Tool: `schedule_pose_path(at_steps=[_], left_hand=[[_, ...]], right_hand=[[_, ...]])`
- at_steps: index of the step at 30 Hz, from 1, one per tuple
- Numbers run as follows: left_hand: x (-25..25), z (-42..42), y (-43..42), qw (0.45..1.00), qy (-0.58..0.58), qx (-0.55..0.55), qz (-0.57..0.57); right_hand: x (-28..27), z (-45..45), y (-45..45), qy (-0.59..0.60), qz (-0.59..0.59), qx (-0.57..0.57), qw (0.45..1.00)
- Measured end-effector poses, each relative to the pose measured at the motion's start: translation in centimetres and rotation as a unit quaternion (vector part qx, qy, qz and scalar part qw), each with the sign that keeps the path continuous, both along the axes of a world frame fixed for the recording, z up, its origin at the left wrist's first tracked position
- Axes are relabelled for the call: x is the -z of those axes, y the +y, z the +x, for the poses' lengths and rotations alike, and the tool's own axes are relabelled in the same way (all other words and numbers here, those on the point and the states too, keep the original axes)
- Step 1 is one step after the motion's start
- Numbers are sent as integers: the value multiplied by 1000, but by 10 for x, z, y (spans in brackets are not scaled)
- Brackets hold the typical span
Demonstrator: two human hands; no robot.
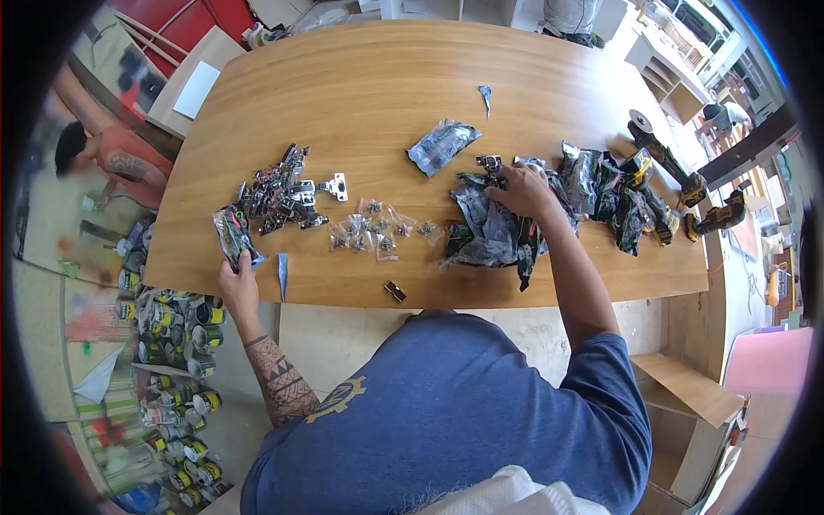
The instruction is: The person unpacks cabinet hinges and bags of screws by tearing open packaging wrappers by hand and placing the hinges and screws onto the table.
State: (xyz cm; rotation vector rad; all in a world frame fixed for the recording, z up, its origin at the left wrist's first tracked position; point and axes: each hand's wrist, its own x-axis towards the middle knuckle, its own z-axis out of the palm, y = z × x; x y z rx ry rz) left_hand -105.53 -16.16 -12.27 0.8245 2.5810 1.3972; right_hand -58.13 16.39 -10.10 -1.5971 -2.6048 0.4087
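My left hand [240, 276] grips a dark plastic packet [232, 233] by its lower end, just beside a pile of metal cabinet hinges [279, 193]. Over a heap of crumpled dark wrappers [485, 225], my right hand [525, 190] has its fingers closed on a metal hinge [489, 165]. Several small clear bags of screws [378, 230] lie between the two hands. A silvery plastic packet [442, 146] rests farther back. Near the table's front edge are a small metal piece [395, 292] and a torn strip of plastic [282, 276].
More packets [581, 176] and cordless power tools [717, 215] line the right side of the wooden table [360, 77]. A plastic scrap [486, 99] lies toward the back. Cans [176, 343] crowd the floor at left, where another person [120, 163] is. A second person [728, 118] bends at far right.
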Motion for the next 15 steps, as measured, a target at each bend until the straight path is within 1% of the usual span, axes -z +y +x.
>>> schedule_pose_path(at_steps=[2, 6, 8, 9, 10, 11, 12, 14, 15], left_hand=[[11, -4, -3, 998, -4, 5, -58], [7, 2, -1, 995, 5, -12, -96], [3, 2, -1, 991, 60, -20, -116], [7, -1, -2, 991, 58, -24, -116], [12, -6, -3, 995, 33, -27, -85], [16, -10, -4, 998, 9, -31, -54], [17, -14, -5, 998, 6, -36, -56], [23, -18, -9, 997, 12, -45, -63], [25, -18, -10, 997, 7, -50, -65]], right_hand=[[-10, -8, -4, -24, -2, 3, 1000], [-17, -23, 0, -43, -5, 45, 998], [-13, -27, 9, -51, -3, 56, 997], [-11, -30, 13, -65, 7, 70, 995], [-9, -31, 14, -80, 15, 82, 993], [-6, -32, 15, -61, 29, 93, 993], [-7, -32, 15, -63, 27, 88, 994], [-8, -30, 18, -48, 21, 113, 992], [-8, -28, 19, -33, 32, 103, 994]])
